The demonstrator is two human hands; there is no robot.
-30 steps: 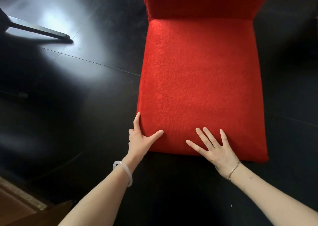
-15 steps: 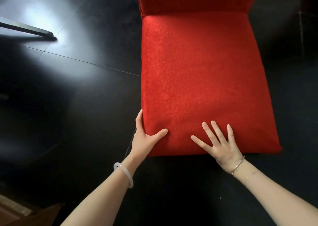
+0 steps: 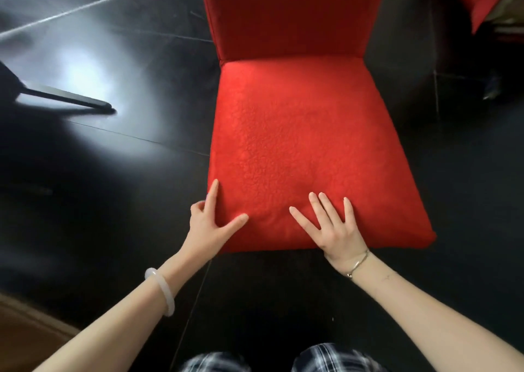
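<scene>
Red textured chair seat (image 3: 306, 144), upright back, dark floor.

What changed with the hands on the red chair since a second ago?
Almost nothing. The left hand still straddles the front corner of the red seat, and the right hand still lies flat near its front edge. Nothing grabbed or let go. Only the camera pulled back: more backrest and checked trousers show.

Left hand (image 3: 208, 230): smooth milky-white bangle (image 3: 163, 291) at the wrist. Right hand (image 3: 337, 235): thin metal bracelet (image 3: 357, 264) at the wrist. Forearms bare. Legs: dark checked trousers (image 3: 326, 357), white lines.
</scene>
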